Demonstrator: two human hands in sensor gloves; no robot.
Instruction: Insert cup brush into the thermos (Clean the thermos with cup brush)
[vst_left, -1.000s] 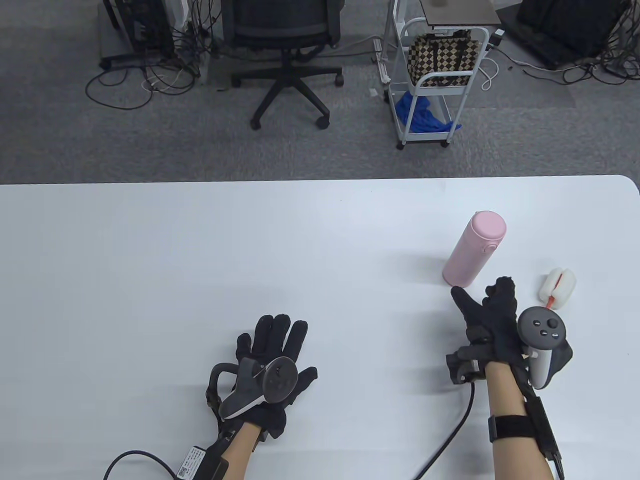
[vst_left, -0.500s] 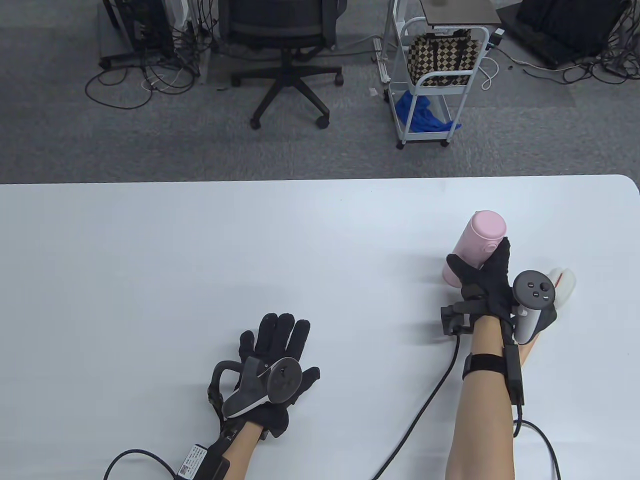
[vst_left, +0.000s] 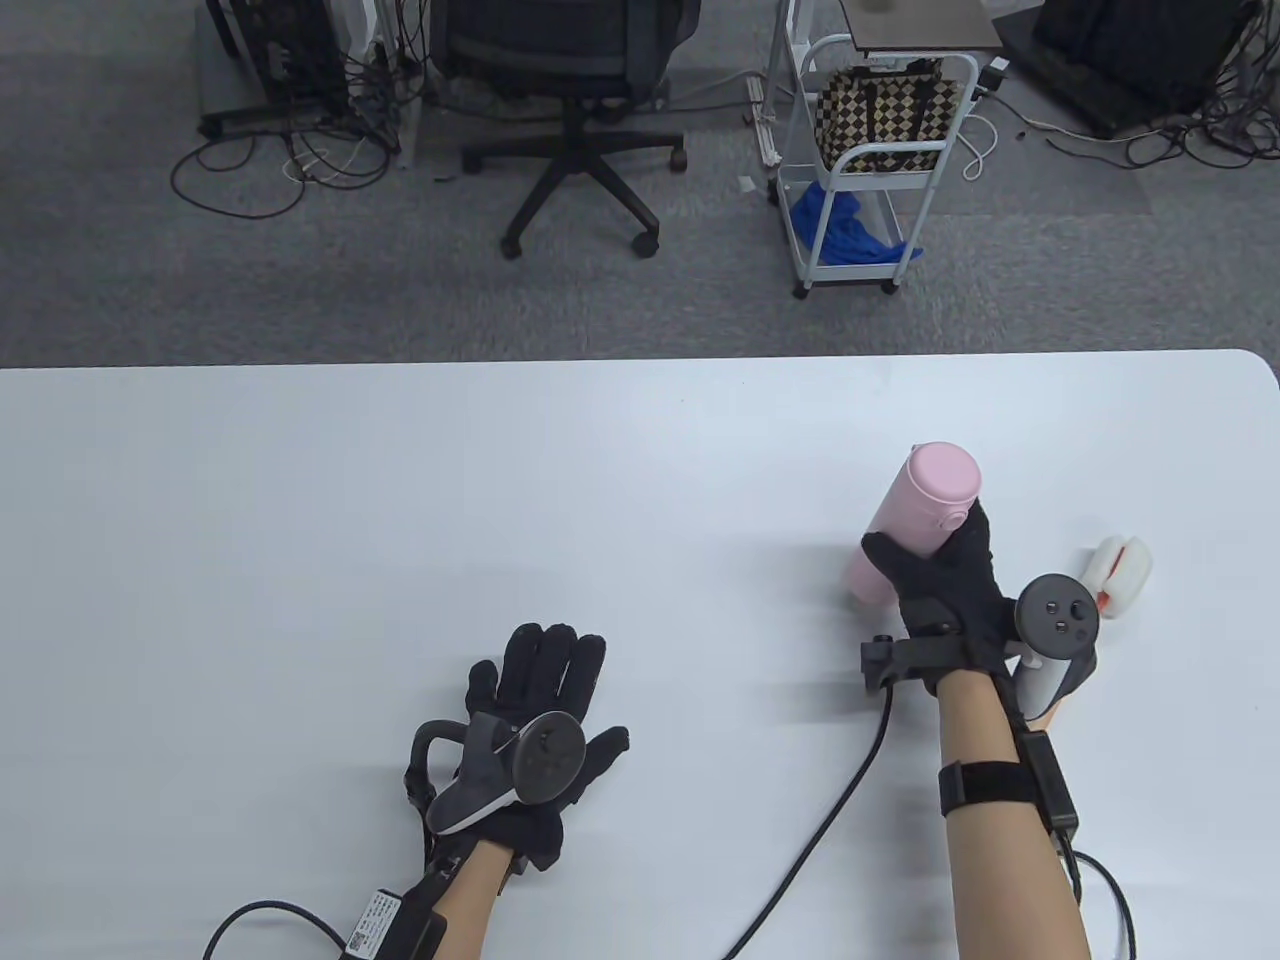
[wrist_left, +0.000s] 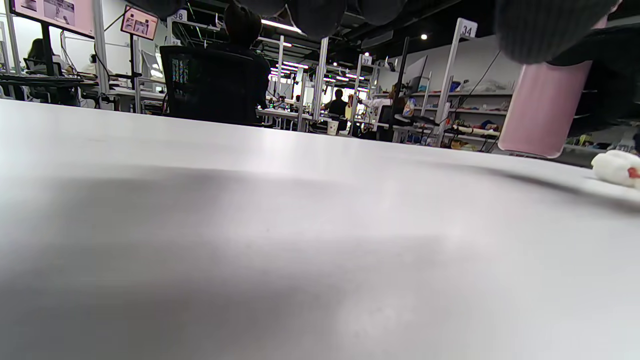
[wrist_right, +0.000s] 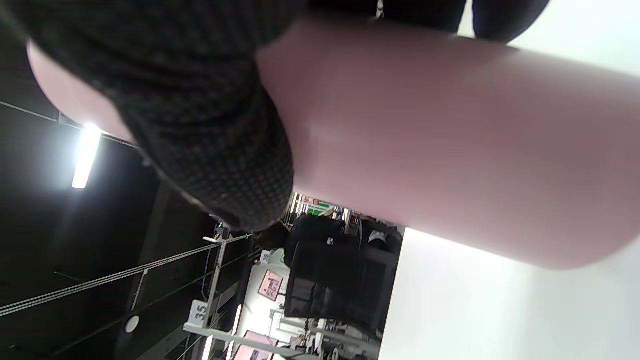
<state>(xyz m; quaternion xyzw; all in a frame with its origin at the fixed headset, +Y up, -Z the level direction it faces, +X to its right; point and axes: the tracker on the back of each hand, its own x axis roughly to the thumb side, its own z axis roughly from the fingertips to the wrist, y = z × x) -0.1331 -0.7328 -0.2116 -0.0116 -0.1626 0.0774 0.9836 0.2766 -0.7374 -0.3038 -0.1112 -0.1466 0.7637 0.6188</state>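
Note:
The pink thermos (vst_left: 915, 520) with its lid on is in my right hand (vst_left: 945, 580), which grips its body and holds it a little above the white table (vst_left: 400, 480). It fills the right wrist view (wrist_right: 450, 150) and shows in the left wrist view (wrist_left: 542, 110). The cup brush (vst_left: 1118, 572), with a white sponge head and a red neck, lies on the table to the right of my right hand; its handle is hidden behind the tracker. My left hand (vst_left: 540, 690) rests flat on the table with fingers spread, holding nothing.
Cables run from both wrists to the table's near edge. Beyond the far edge stand an office chair (vst_left: 570, 100) and a white cart (vst_left: 870, 150) with a checkered bag on the carpeted floor.
My right hand reached forward to the thermos, gripped it, and has moved it left and toward me, off the table. My left hand shifted slightly left.

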